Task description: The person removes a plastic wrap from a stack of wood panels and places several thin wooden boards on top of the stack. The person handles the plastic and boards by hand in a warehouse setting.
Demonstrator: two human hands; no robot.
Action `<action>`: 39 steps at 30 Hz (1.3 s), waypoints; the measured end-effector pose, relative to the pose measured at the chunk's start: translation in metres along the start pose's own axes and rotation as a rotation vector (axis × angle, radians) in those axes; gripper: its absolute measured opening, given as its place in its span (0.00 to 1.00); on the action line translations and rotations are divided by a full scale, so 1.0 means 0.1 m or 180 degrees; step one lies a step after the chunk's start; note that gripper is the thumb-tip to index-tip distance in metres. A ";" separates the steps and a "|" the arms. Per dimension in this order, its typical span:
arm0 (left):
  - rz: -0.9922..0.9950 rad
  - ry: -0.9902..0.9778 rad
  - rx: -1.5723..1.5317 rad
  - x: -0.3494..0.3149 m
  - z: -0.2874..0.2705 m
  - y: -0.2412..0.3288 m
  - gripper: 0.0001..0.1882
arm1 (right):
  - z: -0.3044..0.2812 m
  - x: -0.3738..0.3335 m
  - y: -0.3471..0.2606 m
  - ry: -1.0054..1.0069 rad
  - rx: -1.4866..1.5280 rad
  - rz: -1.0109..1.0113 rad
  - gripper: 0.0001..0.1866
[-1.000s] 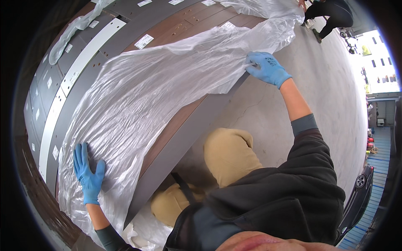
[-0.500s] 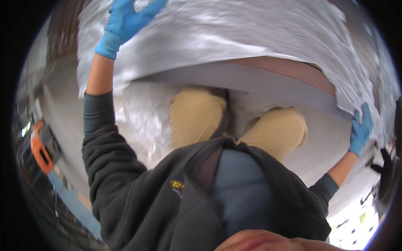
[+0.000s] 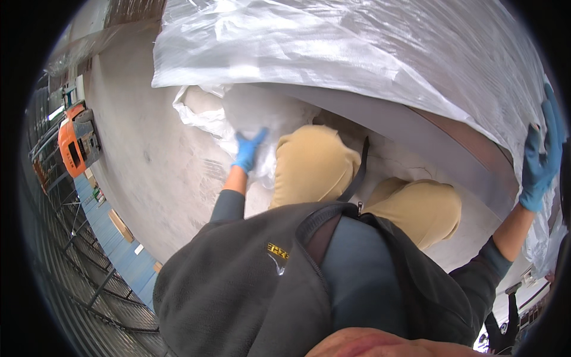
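L hand (image 3: pixel 248 151), ctr-left, fingers spread by crumpled plastic (image 3: pixel 209 121). R hand (image 3: pixel 543 154), far rt edge, fingers apart at plastic sheet (image 3: pixel 357 53).

Wrinkled translucent sheet (image 3: pixel 333 47) (shiny) draped over grey-sided brown panels (image 3: pixel 395 124)

Knee barrier (image 3: pixel 315 169) beside left hand (image 3: pixel 248 151)

The gloved right hand (image 3: pixel 542 152) spreads against the translucent sheet (image 3: pixel 357 44) draped over a grey-sided panel (image 3: pixel 380 116); the left hand (image 3: pixel 248 151) is at crumpled plastic (image 3: pixel 214 122) on the floor (image 3: pixel 143 119).
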State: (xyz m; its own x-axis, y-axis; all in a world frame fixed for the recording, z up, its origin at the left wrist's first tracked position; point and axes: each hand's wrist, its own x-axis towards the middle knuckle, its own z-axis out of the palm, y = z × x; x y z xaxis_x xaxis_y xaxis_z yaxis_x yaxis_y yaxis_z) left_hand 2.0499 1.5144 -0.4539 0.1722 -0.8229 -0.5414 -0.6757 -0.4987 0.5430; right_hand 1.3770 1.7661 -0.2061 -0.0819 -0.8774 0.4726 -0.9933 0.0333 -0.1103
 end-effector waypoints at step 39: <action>0.2899 -0.0182 -0.2730 -5.49 -5.92 6.07 0.23 | -2.87 3.47 -3.21 -0.1581 0.3141 0.1957 0.69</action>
State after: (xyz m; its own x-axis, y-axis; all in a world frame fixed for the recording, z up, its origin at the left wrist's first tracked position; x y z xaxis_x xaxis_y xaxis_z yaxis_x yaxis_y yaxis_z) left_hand 1.9693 1.5024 0.5533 -0.1577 -0.9592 0.2345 0.1547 0.2105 0.9653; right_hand 1.6441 1.5880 0.2446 -0.2557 -0.9357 -0.2430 -0.3019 0.3161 -0.8994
